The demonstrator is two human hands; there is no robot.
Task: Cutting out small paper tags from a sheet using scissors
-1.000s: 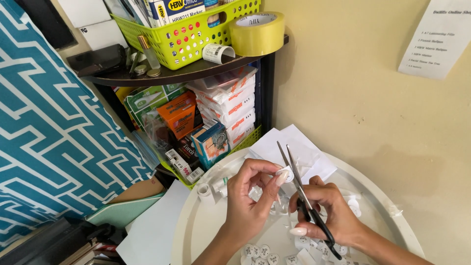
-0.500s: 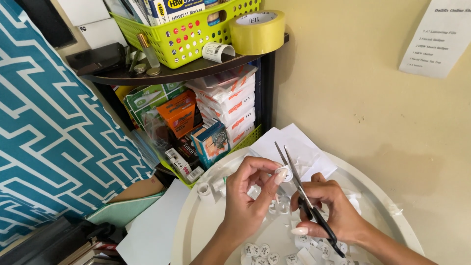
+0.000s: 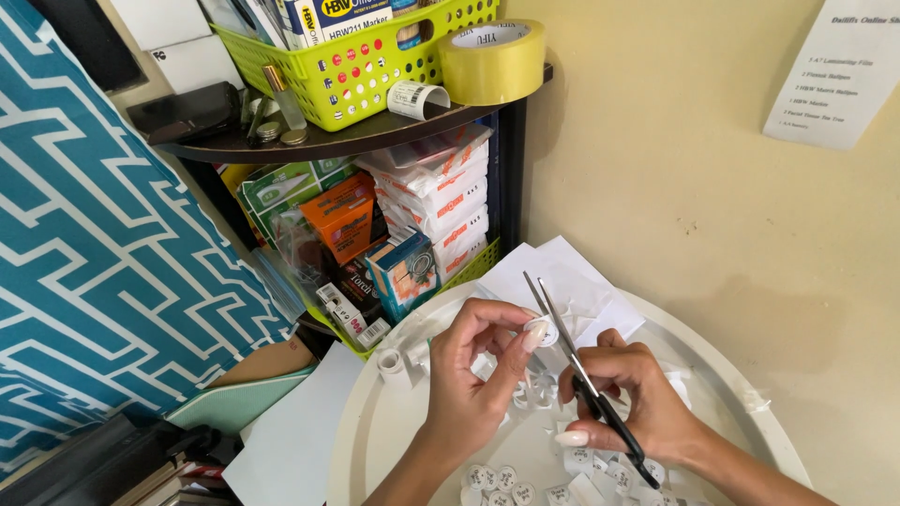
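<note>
Scissors [image 3: 581, 375] sit gripped in the right hand [image 3: 637, 403], low centre of frame, blades nearly shut beside a small round paper sticker [image 3: 542, 330] pinched at its edge by the left hand [image 3: 473, 379]. Sticker looks light, flimsy, easily creased; hold near the rim over the white tabletop [image 3: 375, 440].

You have one view only, from the camera on your head, looking steeply down and forward. It sits close above the round white tray [image 3: 375, 440] in the lower frame, with the dark corner shelf [image 3: 356, 141] and plain cream wall [image 3: 694, 187] filling the upper part beyond it.
</note>
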